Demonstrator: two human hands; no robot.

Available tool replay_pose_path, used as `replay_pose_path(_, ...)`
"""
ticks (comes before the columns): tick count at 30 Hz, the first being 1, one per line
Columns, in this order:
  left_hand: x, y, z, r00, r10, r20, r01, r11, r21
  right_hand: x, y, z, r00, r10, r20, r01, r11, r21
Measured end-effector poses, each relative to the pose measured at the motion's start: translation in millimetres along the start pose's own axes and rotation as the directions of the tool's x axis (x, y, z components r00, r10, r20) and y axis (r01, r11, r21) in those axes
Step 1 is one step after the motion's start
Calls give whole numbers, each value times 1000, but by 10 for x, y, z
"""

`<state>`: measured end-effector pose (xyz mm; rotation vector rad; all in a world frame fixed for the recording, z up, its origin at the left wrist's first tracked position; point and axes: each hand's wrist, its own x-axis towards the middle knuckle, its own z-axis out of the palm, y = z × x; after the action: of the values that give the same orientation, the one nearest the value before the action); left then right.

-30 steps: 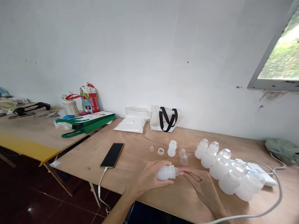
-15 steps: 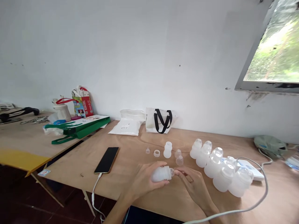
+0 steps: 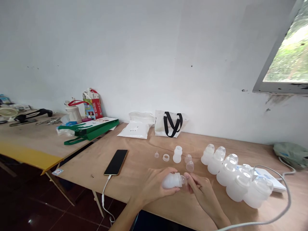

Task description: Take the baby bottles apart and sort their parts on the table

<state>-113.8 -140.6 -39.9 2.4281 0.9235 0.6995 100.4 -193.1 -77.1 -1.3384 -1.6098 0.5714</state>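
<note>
My left hand [image 3: 154, 185] is wrapped round a small frosted baby bottle [image 3: 170, 181], which lies on its side in the grip with its neck to the right. A clear teat [image 3: 183, 179] sticks out of the bottle's collar. The fingers of my right hand [image 3: 203, 190] are pinched at the teat's tip. Beyond my hands stand a bottle without a top [image 3: 177, 154], a white collar ring [image 3: 166, 157], a loose teat [image 3: 156, 154] and two clear caps [image 3: 190, 166]. To the right runs a row of several capped baby bottles [image 3: 226, 170].
A phone [image 3: 116, 162] with a white cable lies to the left. At the wall are a white plastic packet [image 3: 136, 129] and a white bag with black handles [image 3: 160, 126]. A green bag [image 3: 96, 128] lies farther left. A grey cable [image 3: 286, 210] curves across the right side.
The view has swung slightly left, so the table things appear farther right. My left hand keeps its hold on the bottle; my right fingers stay at the teat with a slightly changed pinch.
</note>
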Motion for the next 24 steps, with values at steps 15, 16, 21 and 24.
replay_pose_path(15, 10, 12, -61, 997, -48, 67, 49, 999, -17, -10, -12, -138, 988, -130, 78, 139, 982, -131)
replay_pose_path(16, 11, 16, -66, 996, -47, 70, 48, 999, -19, -6, -25, -142, 988, -129, 80, 139, 982, -127)
replay_pose_path(21, 14, 36, -86, 996, -49, 77, 52, 998, -39, -4, -75, -167, 990, -105, 91, 115, 987, -112)
replay_pose_path(24, 11, 29, -94, 995, -57, 83, 60, 998, -37, -10, -82, -174, 989, -97, 108, 108, 988, -106)
